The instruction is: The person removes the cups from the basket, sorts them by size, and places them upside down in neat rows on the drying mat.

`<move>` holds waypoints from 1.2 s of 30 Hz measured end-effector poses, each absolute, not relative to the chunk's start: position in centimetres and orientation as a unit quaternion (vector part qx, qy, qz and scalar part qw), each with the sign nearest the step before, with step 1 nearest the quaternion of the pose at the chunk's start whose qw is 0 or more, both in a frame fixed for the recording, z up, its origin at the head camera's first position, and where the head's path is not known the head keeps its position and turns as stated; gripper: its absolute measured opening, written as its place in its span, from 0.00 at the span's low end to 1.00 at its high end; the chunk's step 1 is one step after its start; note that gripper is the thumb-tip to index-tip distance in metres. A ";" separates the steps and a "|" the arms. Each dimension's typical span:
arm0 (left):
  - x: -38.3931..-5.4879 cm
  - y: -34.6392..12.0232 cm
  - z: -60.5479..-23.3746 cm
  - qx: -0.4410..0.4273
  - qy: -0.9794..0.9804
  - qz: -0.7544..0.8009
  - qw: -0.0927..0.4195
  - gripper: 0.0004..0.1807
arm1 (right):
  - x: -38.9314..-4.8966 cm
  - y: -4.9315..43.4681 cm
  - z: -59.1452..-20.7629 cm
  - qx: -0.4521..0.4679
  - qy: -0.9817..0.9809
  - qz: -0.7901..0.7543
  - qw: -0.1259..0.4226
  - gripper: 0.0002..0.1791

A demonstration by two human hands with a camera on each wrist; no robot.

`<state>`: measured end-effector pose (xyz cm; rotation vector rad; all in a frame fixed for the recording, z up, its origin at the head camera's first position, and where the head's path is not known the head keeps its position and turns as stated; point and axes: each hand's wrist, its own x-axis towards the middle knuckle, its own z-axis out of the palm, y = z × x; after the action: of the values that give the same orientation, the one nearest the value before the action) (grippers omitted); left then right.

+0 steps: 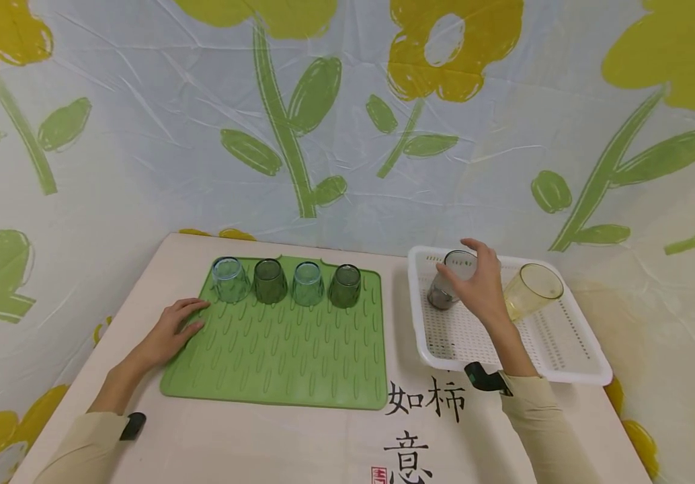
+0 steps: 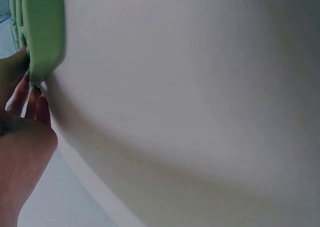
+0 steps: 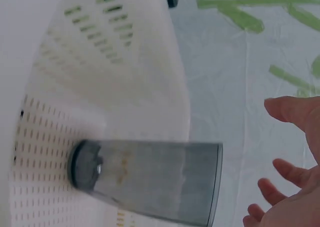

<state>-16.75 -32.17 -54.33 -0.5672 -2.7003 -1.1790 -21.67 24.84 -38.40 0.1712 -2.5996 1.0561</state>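
My right hand [image 1: 482, 286] hovers over a tall grey drinking glass [image 3: 150, 179] that stands upright in a white perforated basket [image 1: 418, 323]. In the right wrist view its thumb and fingers are spread, apart from the glass's rim. At the left edge of a green ridged drying mat [image 1: 275, 356], my left hand [image 1: 169, 333] rests with its fingertips at the edge. Four short tumblers line the mat's back: a blue one [image 1: 230, 281], a dark grey-green one [image 1: 270, 282], another blue one [image 1: 308, 285] and another dark one [image 1: 345, 288].
A tall yellow glass [image 1: 525, 296] leans inside the basket, right of my right hand. Black brushed characters [image 1: 408, 450] mark the pale tabletop in front. A flower-printed cloth [image 1: 347, 121] hangs directly behind the table.
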 end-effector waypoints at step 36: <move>-16.8 -32.2 -54.3 -0.193 -0.899 -0.387 0.066 0.21 | -23.8 30.9 -40.8 0.025 -0.881 0.453 -0.135 0.57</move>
<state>-16.84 -32.19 -54.27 -0.5816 -2.7120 -1.1680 -23.80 30.94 -40.81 0.0849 -3.0330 1.5602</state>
